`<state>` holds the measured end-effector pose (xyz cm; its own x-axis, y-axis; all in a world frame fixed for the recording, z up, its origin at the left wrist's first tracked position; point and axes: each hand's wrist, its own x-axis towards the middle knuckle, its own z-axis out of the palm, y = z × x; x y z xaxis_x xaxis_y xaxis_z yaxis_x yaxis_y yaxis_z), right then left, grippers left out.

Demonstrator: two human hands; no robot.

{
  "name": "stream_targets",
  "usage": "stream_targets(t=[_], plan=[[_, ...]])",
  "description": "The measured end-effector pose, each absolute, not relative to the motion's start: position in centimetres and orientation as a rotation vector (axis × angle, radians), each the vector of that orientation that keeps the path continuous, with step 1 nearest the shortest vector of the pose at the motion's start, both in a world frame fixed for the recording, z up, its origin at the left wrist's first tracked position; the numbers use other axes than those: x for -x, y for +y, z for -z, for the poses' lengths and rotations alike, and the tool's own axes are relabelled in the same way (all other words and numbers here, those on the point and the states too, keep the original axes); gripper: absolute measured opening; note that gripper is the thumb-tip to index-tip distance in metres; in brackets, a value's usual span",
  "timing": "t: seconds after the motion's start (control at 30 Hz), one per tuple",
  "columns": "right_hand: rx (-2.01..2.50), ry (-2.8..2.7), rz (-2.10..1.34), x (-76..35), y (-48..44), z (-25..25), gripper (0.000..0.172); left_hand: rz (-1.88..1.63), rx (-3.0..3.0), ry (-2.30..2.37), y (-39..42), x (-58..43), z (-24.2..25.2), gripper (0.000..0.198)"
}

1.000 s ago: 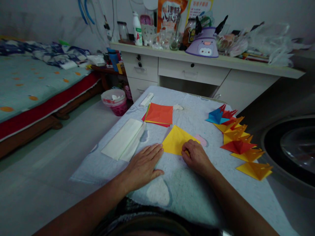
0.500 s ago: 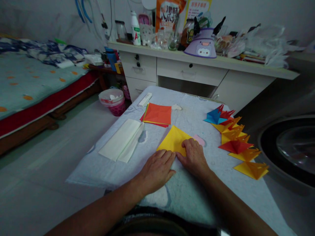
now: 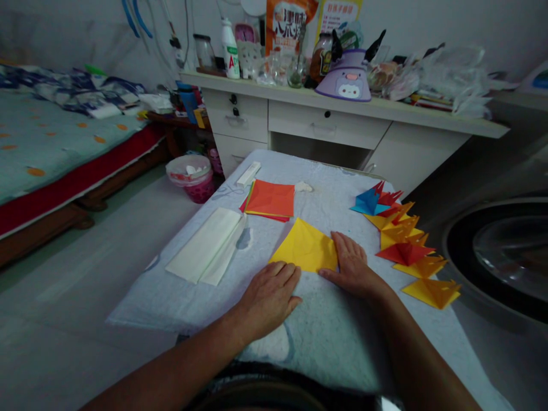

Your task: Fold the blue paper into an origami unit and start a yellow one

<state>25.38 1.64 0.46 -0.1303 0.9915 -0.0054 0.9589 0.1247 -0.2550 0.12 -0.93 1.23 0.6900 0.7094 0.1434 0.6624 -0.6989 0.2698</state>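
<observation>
A yellow sheet of origami paper (image 3: 305,246), folded along its near edge, lies on the cloth-covered table (image 3: 338,342). My left hand (image 3: 274,294) rests flat with its fingertips on the paper's near left corner. At the right end of the same edge, my right hand (image 3: 351,264) is spread, with thumb and fingers touching the paper's side. A stack of square paper (image 3: 270,198), orange on top, sits beyond it. To the right stands a row of folded paper birds in blue, red and orange, such as a red one (image 3: 405,253).
Folded pale sheets (image 3: 205,245) lie on the left of the table, near a small white box (image 3: 248,174). A cluttered white desk (image 3: 329,123) stands behind. A pink bin (image 3: 194,180) is on the floor, with a bed (image 3: 64,148) at far left.
My right hand has slid right along the folded edge to the paper's right corner, its fingers spreading. My left hand stays at the left corner. The view has shifted slightly.
</observation>
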Motion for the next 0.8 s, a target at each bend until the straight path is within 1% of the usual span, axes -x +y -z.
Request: stream_targets(t=[0.4,0.63,0.7,0.8], plan=[[1.887,-2.335,-0.567,-26.8,1.5,-1.8,0.096,-0.3,-2.698,1.098,-0.8,-0.1,-1.9,0.049],[1.795,-2.245,-0.593,-27.2,1.8,-1.7,0.097,-0.299,-2.683,1.092,-0.8,-0.1,-2.0,0.049],[1.791,-2.116,-0.581,-27.2,2.1,-1.6,0.087,-0.302,-2.682,1.094,-0.8,-0.1,-2.1,0.048],[1.773,-1.844,-0.572,-27.1,2.6,-1.6,0.059,-0.304,-2.682,1.101,-0.8,-0.2,-2.5,0.045]])
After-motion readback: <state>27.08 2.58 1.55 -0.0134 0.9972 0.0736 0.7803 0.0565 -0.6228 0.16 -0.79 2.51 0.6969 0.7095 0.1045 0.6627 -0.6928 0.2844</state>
